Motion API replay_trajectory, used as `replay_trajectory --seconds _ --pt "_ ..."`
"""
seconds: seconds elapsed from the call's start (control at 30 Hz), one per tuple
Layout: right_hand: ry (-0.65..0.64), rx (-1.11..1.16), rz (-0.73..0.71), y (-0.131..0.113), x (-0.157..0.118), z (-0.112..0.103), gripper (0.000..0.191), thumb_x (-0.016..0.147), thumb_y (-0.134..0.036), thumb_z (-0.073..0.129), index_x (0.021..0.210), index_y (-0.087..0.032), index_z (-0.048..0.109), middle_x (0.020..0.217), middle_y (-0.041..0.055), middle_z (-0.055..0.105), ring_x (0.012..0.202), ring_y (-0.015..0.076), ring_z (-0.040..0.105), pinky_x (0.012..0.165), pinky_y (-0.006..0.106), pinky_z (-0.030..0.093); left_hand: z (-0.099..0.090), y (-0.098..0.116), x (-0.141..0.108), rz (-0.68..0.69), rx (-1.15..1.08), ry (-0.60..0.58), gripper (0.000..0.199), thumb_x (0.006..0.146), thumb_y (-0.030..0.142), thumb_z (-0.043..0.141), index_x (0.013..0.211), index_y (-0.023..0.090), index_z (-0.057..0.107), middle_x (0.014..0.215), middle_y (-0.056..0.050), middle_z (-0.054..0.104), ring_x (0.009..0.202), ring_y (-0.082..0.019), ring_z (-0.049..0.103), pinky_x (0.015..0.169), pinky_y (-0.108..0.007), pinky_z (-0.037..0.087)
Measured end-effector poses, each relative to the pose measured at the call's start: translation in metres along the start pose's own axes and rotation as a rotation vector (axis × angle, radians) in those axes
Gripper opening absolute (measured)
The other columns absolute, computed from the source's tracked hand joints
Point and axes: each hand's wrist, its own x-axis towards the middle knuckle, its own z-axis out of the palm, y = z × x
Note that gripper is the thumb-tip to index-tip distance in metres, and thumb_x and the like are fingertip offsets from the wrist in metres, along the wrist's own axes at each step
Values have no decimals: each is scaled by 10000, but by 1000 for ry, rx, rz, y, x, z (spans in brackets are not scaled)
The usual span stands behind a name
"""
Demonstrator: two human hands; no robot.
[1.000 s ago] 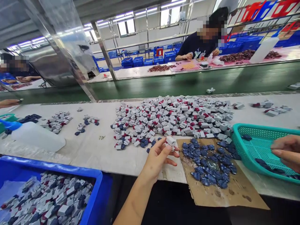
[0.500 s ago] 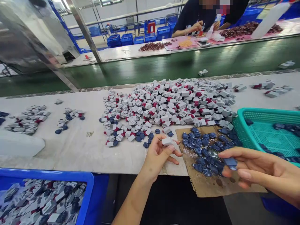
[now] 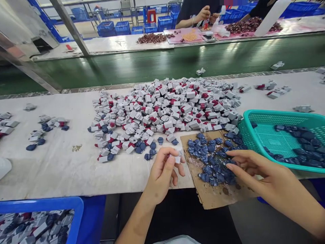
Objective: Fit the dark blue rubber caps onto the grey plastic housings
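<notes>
My left hand (image 3: 164, 173) is closed in a pinch on a small light grey plastic part (image 3: 175, 158), held above the table's front edge. My right hand (image 3: 256, 173) reaches over a cluster of dark blue plastic parts (image 3: 213, 174) on a piece of brown cardboard (image 3: 210, 200). Its thumb and forefinger close around one dark blue part (image 3: 231, 162), mostly hidden by the fingers. Beyond my hands spreads a big heap of grey parts (image 3: 162, 112), many joined to dark red or dark blue pieces.
At right stands a turquoise basket (image 3: 281, 115) holding dark blue parts. A blue bin (image 3: 78, 211) of mixed parts sits at lower left. Behind the heap runs a green conveyor belt (image 3: 142, 62); a person's hand (image 3: 203, 14) works across it. Small groups of parts (image 3: 47, 125) lie left.
The view has shifted, with the table scene sliding left. My right hand has moved from the cardboard's right side to over the blue cluster. My left hand still grips the grey part, now turned.
</notes>
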Motion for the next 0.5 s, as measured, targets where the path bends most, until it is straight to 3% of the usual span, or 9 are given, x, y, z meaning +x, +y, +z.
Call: replay_trajectory --seconds 0.07,0.27,0.43,0.5 --pt "-10 -126 -141 7 1 -2 349 968 -549 501 968 -234 652 675 21 625 525 149 600 413 220 475 1 -3 1 12 9 36 284 919 496 622 958 238 510 918 -21 662 659 -97 647 432 -122 451" --pt "-96 -260 -353 26 3 3 244 1037 -363 417 1127 -265 621 1025 29 680 880 179 688 711 281 557 2 -4 4 -12 16 68 482 870 394 720 1270 294 472 1109 -69 730 955 -196 730 631 -198 579" --pt "-130 -325 -397 32 1 9 267 1061 -320 367 1174 -246 597 1074 46 666 932 192 684 716 289 553 1 1 3 12 53 56 249 836 310 761 1071 239 719 1244 -82 698 1154 -219 663 850 -239 591" --pt "-130 -358 -375 32 1 10 318 1063 -355 341 1155 -242 624 1074 62 673 928 212 685 695 299 552 1 4 4 56 112 86 244 808 299 784 1047 257 764 1210 -72 690 1109 -208 659 838 -246 603"
